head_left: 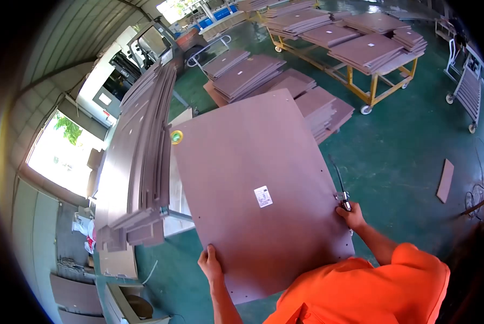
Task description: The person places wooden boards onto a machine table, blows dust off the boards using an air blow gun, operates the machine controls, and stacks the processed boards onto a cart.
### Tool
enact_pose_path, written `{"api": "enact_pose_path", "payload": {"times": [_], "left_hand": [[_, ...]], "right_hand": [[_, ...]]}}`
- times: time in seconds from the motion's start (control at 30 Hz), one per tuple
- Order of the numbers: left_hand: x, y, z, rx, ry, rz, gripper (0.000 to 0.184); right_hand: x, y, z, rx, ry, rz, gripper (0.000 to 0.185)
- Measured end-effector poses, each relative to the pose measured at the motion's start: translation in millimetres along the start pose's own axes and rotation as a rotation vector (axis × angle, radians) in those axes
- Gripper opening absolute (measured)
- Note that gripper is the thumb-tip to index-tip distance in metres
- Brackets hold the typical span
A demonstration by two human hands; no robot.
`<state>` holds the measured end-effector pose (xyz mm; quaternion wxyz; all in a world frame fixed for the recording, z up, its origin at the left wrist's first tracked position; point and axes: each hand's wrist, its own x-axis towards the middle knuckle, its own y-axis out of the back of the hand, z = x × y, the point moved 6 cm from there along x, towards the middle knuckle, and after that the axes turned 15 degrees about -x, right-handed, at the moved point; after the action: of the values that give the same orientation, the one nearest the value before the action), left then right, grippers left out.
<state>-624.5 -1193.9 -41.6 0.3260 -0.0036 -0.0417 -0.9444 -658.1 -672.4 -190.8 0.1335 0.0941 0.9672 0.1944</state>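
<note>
Brown, the large panel (pixel 236 167) is held in front of the orange shirt (pixel 360 294). The left hand (pixel 211 263) clasps its left edge near the lower corner. The right hand (pixel 353 216) closes around a small metal tool (pixel 345 201) at its right edge; hidden fingers there can't be judged. Long boards (pixel 139 146) stand close left of the panel; right of it, green floor (pixel 393 178) lies open up to a loose strip (pixel 445 181).

The single head view looks forward and down from the wearer's head, close above the large panel (pixel 247 167). Its wide, round-edged, tilted field takes in the green floor (pixel 390 167) and, farther off, the yellow-framed counter's (pixel 372 98) near corner.
</note>
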Motion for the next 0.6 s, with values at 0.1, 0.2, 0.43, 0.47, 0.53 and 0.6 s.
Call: {"api": "enact_pose_path", "payload": {"times": [0.1,0.2,0.43,0.47,0.53,0.6], "left_hand": [[104,-50,5,0.075,0.043,-0.076,0.032],[196,-72,4,0.053,0.117,-0.068,0.033],[416,-101,-24,0.072,0.154,-0.040,0.036],[437,-108,-24,0.012,0.176,-0.031,0.036],[509,-128,-38,-0.003,0.157,-0.076,0.035],[596,-144,-51,0.084,0.137,-0.140,0.033]], "right_hand": [[79,-48,-28,0.096,-0.064,0.030,0.024],[150,-90,-78,0.070,-0.082,0.027,0.024],[316,-207,-165,0.080,-0.026,0.092,0.030],[329,-220,-180,0.105,0.000,0.127,0.030],[378,-261,-191,0.111,-0.007,0.117,0.033],[418,-304,-205,0.027,-0.029,0.137,0.038]]}}
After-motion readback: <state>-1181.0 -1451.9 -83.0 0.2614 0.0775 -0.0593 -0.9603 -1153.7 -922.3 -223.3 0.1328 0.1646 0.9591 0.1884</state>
